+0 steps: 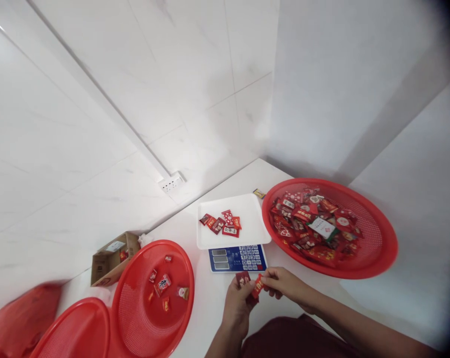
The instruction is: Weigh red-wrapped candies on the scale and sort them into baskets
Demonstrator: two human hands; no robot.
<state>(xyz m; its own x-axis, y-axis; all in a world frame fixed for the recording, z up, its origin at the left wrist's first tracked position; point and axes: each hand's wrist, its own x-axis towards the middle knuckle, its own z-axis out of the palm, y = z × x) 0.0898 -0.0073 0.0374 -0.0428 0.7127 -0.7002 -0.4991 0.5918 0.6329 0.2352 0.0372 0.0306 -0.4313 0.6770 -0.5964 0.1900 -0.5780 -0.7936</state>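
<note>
My left hand (236, 304) is closed around a small dark red candy packet (243, 279) just in front of the scale's blue keypad (238, 257). My right hand (282, 284) pinches a second red packet (258, 286) beside it; the two hands nearly touch. Several red packets (222, 223) lie on the scale's white tray (252, 226). A big red basket (374, 258) on the right is heaped with wrapped candies. Another red basket (135, 308) on the left holds several packets.
A third red basket (75, 330) sits at the lower left, with a red bag (23, 313) beside it. A small cardboard box (109, 258) stands behind the left basket. A wall socket (171, 183) is on the tiled wall. One stray candy (259, 193) lies behind the tray.
</note>
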